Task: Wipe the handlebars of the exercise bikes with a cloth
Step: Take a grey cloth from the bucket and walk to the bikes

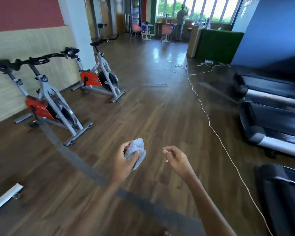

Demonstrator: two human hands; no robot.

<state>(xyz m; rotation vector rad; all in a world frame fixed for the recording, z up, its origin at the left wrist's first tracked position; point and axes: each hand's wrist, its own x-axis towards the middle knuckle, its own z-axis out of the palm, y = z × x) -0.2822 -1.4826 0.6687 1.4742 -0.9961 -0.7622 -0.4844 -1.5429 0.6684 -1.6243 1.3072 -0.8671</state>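
Left hand [124,160] bunches the grey cloth [137,149], right hand [175,158] loosely curled, empty — bike handlebars [39,60] stand well apart, leftward; a stray step right might snag the white floor cable [203,108]

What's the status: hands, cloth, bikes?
Left hand grips cloth; right hand empty, loosely curled. Nearest bike ahead-left, handlebar untouched. Cord lies off right.

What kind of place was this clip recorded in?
Most likely a gym: exercise bikes stand along the left wall, treadmills line the right side, and the left hand holds a grey cloth.
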